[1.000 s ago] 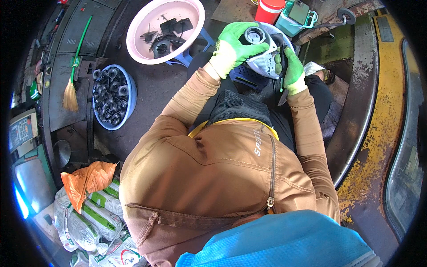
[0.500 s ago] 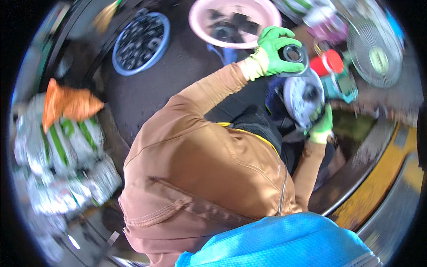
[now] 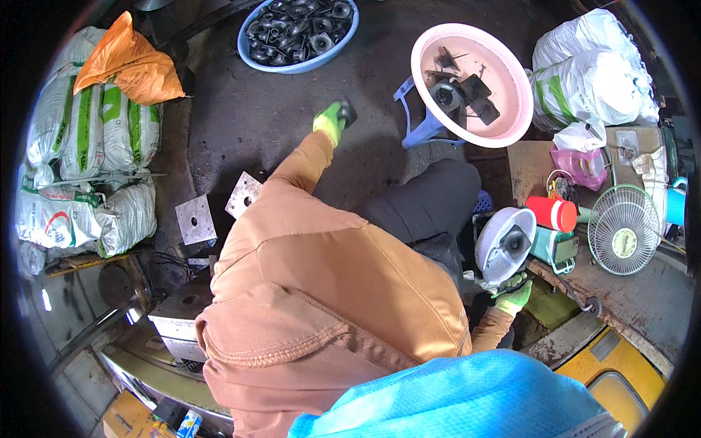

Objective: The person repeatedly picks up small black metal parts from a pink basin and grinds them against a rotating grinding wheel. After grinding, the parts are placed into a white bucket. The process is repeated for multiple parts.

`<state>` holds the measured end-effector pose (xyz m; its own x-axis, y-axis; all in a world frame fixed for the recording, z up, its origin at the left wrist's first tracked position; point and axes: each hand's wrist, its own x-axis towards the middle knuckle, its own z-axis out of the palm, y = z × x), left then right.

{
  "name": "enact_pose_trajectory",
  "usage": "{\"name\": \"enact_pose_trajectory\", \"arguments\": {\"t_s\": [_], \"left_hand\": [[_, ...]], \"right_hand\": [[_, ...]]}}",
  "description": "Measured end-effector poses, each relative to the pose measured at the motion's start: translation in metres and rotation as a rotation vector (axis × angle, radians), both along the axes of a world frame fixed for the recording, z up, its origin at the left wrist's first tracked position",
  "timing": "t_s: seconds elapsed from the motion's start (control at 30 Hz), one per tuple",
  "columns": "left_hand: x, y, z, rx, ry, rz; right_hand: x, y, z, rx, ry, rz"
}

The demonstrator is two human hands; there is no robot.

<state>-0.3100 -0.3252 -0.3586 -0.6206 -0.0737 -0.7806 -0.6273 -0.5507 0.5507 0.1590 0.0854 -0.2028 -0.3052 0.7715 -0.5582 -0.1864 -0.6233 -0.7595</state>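
Note:
My gloved left hand (image 3: pixel 332 121) reaches out over the dark floor, closed around a black moulded part (image 3: pixel 348 113), below a blue basin (image 3: pixel 243 45) heaped with similar parts. Low on the right is my gloved right hand (image 3: pixel 513 293), fingers curled, just below a white bowl (image 3: pixel 485 252); what it holds, if anything, is hidden. In that bowl lies one black part (image 3: pixel 515 242) with a square flange and a round neck. A pink basin (image 3: pixel 520 109) on a blue stool (image 3: pixel 422 133) contains several more black parts.
White and green sacks (image 3: pixel 82 139) with an orange bag (image 3: pixel 130 66) are stacked at left, more sacks (image 3: pixel 588 80) at far right. Metal plates (image 3: pixel 194 220) lie near my left side. A red container (image 3: pixel 553 214), teal box (image 3: pixel 553 247) and fan (image 3: pixel 623 230) stand at right.
My left hand has swung from beside the white bowl out to the left, carrying a black part toward the blue basin. My view has shifted too. The right hand stays near the bowl.

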Motion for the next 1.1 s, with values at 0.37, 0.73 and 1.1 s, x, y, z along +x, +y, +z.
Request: {"name": "enact_pose_trajectory", "arguments": {"t_s": [0.37, 0.73, 1.1], "left_hand": [[-0.164, -0.036, -0.049, 0.029, 0.324, 0.331], [-0.205, -0.031, -0.001, -2.674, 1.274, -1.548], [0.030, 0.002, -0.068, -1.690, 1.299, -2.980]], "right_hand": [[0.064, 0.020, -0.011, 0.083, -0.141, -0.031], [0.007, -0.012, 0.003, -0.006, -0.093, -0.007], [0.012, 0.035, 0.031, 0.102, -0.024, 0.048]]}}
